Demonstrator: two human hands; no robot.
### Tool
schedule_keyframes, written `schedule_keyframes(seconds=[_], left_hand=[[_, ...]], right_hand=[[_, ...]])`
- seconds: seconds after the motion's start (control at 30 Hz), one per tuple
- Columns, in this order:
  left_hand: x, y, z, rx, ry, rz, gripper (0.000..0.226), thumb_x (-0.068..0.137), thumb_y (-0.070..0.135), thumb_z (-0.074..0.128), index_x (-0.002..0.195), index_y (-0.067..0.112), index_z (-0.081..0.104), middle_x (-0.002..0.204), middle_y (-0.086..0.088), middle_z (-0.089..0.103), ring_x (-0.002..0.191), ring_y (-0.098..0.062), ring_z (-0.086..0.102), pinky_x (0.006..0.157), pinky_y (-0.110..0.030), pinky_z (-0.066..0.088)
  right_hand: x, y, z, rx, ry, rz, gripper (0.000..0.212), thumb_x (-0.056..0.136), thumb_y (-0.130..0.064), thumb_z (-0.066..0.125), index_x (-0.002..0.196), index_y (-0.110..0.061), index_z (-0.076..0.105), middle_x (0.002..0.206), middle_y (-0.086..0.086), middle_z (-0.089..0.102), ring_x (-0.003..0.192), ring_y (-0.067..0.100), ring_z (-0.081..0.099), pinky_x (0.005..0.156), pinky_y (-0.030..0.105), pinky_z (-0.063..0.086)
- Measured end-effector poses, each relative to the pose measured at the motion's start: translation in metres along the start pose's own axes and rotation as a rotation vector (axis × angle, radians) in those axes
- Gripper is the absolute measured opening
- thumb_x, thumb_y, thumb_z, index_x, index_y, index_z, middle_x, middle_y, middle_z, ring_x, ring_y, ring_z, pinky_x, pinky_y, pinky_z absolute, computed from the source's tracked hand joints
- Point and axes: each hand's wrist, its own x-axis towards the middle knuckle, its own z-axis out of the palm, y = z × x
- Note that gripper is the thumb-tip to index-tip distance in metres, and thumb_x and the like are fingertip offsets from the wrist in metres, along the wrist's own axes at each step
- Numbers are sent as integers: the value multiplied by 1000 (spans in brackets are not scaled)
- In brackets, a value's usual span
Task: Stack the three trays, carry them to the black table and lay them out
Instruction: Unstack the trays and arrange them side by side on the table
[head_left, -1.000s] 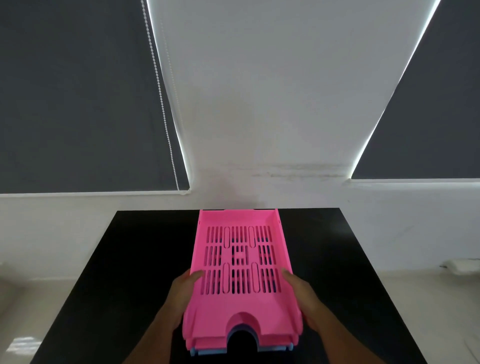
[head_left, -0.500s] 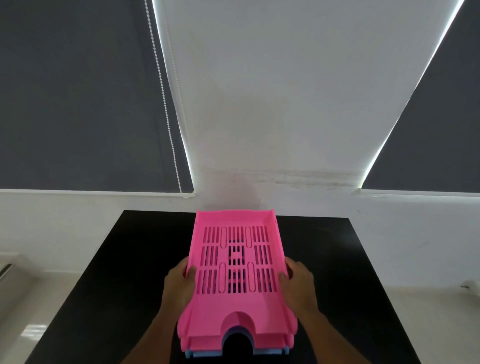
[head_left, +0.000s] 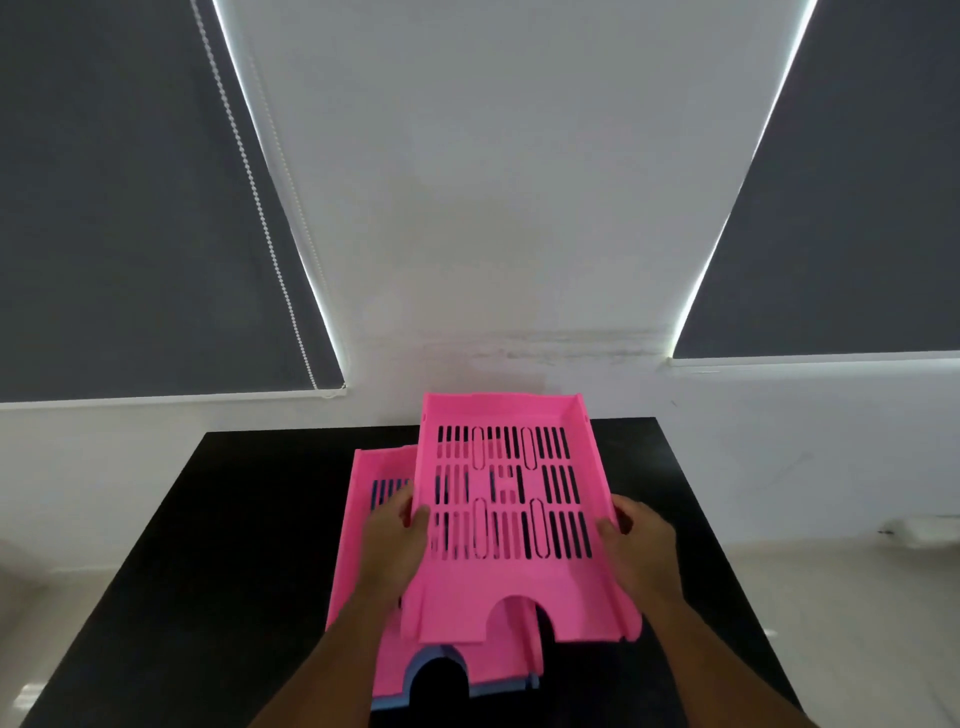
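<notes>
- Overhead, from the head view, a top pink tray (head_left: 511, 519) is gripped by its long sides: the left hand (head_left: 397, 540) is closed on the left wall, the right hand (head_left: 641, 545) on the right wall.
- It is held above the black table (head_left: 208, 545), offset right of a second pink tray (head_left: 363, 545).
- A blue tray (head_left: 415, 699) is seen beneath that one, at the near edge.
- Dark blinds (head_left: 114, 208) are hung on the far wall.

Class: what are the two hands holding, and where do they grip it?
The top pink tray, gripped by its long sides: left hand, right hand.
</notes>
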Motion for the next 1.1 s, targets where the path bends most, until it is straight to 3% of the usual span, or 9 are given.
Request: schedule_keyframes(seconds=[0.1,0.23,0.33,0.4,0.47,0.63,0.73,0.83,1.1], left_hand=[[-5,13,35,18,-21,55,31,95,8,54,92,37,66,79,6,72,68,-16,71,58,-22,55],[-12,23,83,19,-63,76,27,95,6,55,116,17,67,86,6,70,65,-8,64,65,-23,58],[-18,33,114,11,-98,58,28,95,6,55,120,13,64,98,6,70,83,-3,67,77,-16,58],[-21,34,133,20,-116,22,35,95,10,56,130,11,58,120,-4,68,108,-16,66,101,-39,53],[-22,29,151,49,-131,-11,42,95,13,55,136,13,53,134,-7,62,122,-22,60,107,-51,46],[-43,25,186,68,-200,-101,37,96,4,51,131,12,55,122,-1,65,101,-7,63,90,-19,52],[-49,9,204,99,-180,-161,45,96,4,49,141,10,45,138,-9,57,113,-16,62,99,-28,52],[-54,2,214,114,-162,-230,50,96,-4,45,144,8,40,137,-9,56,72,1,56,52,1,47],[-55,-16,225,138,-193,-300,57,97,-2,43,151,14,30,142,-11,53,62,-5,58,49,-17,53]], right_hand=[[2,23,-29,-15,47,17,22,93,-10,61,114,-15,67,90,-5,66,76,-4,60,64,14,49],[1,52,-67,-51,95,39,20,94,-10,58,109,-15,70,86,-3,69,72,-1,63,69,21,56],[1,69,-91,-65,132,63,20,95,-8,56,104,-13,72,81,-1,69,69,2,63,67,22,55],[3,81,-103,-70,150,84,21,95,-8,55,106,-11,73,82,2,69,68,7,64,68,25,55],[5,94,-110,-77,163,106,23,95,-10,55,110,-10,72,84,3,68,66,10,64,71,30,58],[9,131,-116,-58,166,160,31,96,-15,57,125,-9,67,100,11,71,71,23,66,73,40,60],[6,147,-113,-35,125,198,26,97,-15,55,118,-8,69,86,2,66,68,19,67,64,33,58],[1,158,-108,-45,90,215,22,97,-14,54,109,-8,70,82,1,63,67,11,63,62,29,56],[-6,175,-101,-26,-7,250,21,98,-10,48,96,-20,66,80,-2,69,68,9,67,56,18,50]])
